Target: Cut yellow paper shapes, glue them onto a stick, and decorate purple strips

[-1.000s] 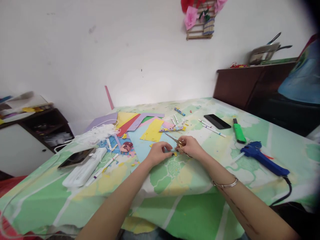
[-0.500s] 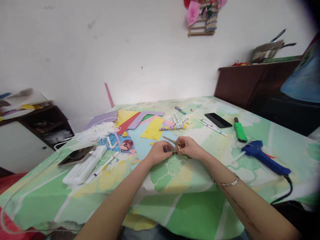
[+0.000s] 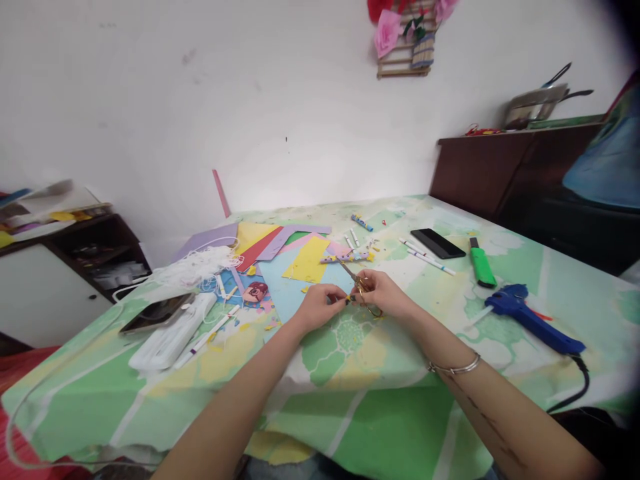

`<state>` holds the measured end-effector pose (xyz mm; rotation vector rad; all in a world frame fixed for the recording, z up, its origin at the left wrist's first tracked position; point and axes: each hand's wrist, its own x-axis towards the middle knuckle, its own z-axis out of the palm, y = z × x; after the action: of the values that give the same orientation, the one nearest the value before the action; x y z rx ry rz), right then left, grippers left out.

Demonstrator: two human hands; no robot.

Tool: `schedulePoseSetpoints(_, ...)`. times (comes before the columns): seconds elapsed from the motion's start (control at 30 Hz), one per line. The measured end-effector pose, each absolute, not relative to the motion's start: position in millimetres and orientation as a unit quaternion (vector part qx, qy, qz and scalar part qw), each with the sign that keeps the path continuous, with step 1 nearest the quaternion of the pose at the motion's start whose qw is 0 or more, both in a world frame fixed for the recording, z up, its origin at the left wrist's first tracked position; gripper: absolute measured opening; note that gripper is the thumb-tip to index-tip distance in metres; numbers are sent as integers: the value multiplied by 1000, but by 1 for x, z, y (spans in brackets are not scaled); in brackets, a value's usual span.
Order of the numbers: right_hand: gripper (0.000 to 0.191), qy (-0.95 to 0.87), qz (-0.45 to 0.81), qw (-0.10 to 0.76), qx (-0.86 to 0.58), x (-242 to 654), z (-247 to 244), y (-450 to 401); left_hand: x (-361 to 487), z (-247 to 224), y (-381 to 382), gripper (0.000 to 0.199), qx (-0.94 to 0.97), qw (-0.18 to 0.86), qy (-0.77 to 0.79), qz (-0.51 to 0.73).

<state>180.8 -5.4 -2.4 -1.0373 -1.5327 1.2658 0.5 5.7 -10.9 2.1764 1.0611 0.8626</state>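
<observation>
At the far left of the worktop (image 3: 380,427), which is covered with a green, yellow and white patterned cloth, a dark flat phone (image 3: 156,312) lies beside a long white plastic case (image 3: 173,333), with a white marker pen with a purple band (image 3: 207,337) just to its right. Farther back sits a tangle of white string (image 3: 193,267), and right of it a spread of coloured paper sheets, purple, red, yellow and light blue (image 3: 287,257), with small paper scraps scattered around. Near the middle, the left hand (image 3: 320,303) rests on the cloth with its fingers (image 3: 334,297) pinched narrowly on a tiny yellow and dark paper scrap (image 3: 348,299), too small to make out further. Touching it from the right, the right hand (image 3: 383,293) has its fingers curled through the loops of a small pair of gold-handled scissors (image 3: 359,285), whose blades point away towards the far left, over the light blue sheet. A thin silver bangle (image 3: 453,367) circles the right forearm. Farther right lie two white pens (image 3: 425,257), a black flat phone (image 3: 437,243), a green highlighter (image 3: 481,265) and, nearest the right edge, a blue glue gun with a black cord (image 3: 530,320).
</observation>
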Motion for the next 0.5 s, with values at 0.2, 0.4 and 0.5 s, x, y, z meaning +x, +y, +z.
schedulePoseSetpoints(0.2, 27, -625, 501, 431, -415, 181, -5, -4, 0, -11, 6, 14, 804, 291, 403, 326)
schedulePoseSetpoints(0.4, 30, -614, 503, 436, -424, 180, -4, -5, 0, -12, 6, 12, 799, 296, 407, 330)
schedulePoseSetpoints(0.5, 30, -621, 493, 437, -426, 180, -4, -5, 0, -12, 5, 11, 797, 298, 409, 330)
